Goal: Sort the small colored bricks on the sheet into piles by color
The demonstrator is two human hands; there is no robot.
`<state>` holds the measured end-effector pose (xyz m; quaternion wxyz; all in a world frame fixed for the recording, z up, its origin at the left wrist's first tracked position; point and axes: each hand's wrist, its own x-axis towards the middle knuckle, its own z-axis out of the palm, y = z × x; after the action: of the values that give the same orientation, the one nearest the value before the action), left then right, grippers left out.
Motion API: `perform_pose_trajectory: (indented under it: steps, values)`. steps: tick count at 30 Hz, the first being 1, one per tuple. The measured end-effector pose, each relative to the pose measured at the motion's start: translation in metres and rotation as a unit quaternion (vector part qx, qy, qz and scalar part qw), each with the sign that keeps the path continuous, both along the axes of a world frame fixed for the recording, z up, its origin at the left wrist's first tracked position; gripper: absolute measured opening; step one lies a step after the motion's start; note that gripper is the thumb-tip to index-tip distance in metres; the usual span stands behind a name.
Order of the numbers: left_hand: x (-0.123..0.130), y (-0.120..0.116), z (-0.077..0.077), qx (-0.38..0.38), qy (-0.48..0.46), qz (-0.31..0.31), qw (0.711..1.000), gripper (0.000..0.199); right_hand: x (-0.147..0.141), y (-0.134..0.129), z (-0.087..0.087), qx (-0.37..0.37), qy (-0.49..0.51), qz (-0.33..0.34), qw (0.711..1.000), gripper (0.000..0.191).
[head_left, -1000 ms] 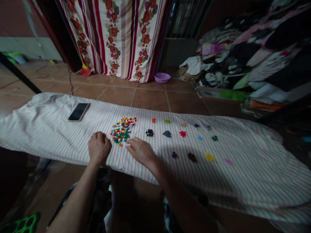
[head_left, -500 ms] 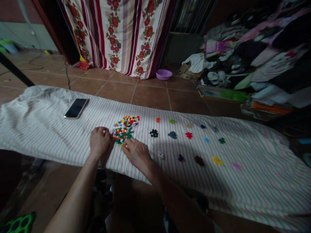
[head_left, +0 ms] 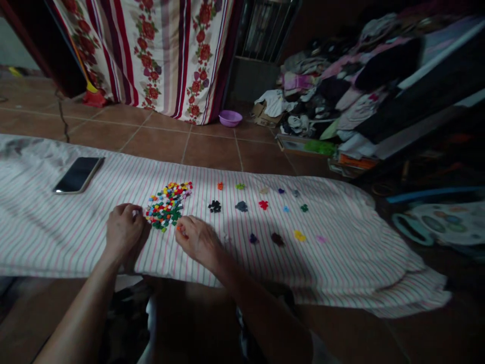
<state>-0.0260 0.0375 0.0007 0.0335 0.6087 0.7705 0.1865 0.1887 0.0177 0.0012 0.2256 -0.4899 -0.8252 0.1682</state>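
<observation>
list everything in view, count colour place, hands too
striped cloth: one, white, pink and grey, across the middle
phone: one, black-screened, left on the cloth
mixed pile: one, many colours, left of centre on the cloth
small piles: fifteen, various colours, three rows right of the mixed pile
floor tiles: many, reddish brown, behind the cloth
curtain: one, white, red and purple, top left
broom: one, red and yellow, by the curtain
basin: one, purple, right of the curtain
cable: one, dark, floor at left
clothes heap: one, mixed colours, upper right
barred window: one, dark, top centre
blue-edged item: one, right edge, unclear what
left hand: one, bare, beside the mixed pile
right hand: one, bare, orange piece in its fingers
</observation>
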Motion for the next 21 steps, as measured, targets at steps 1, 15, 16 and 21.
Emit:
perform_pose_trajectory:
  steps: [1, 15, 16, 21]
  values:
    - [0.002, -0.001, 0.002, -0.005, 0.001, 0.003, 1.000, 0.037, 0.004, 0.001, -0.001, 0.004, 0.008, -0.007, 1.000, 0.006]
    - [0.003, -0.001, 0.010, -0.049, 0.004, -0.025, 0.998, 0.038, 0.068, 0.044, 0.001, 0.102, 0.145, -0.106, 0.978, 0.013]
    - [0.002, -0.001, 0.009, -0.043, 0.006, -0.031, 0.999, 0.037, 0.071, 0.045, 0.000, 0.099, 0.149, -0.116, 0.977, 0.013]
    - [-0.006, 0.001, 0.002, -0.029, 0.006, -0.055, 0.998, 0.039, 0.088, 0.042, 0.000, 0.076, 0.159, -0.158, 0.972, 0.013]
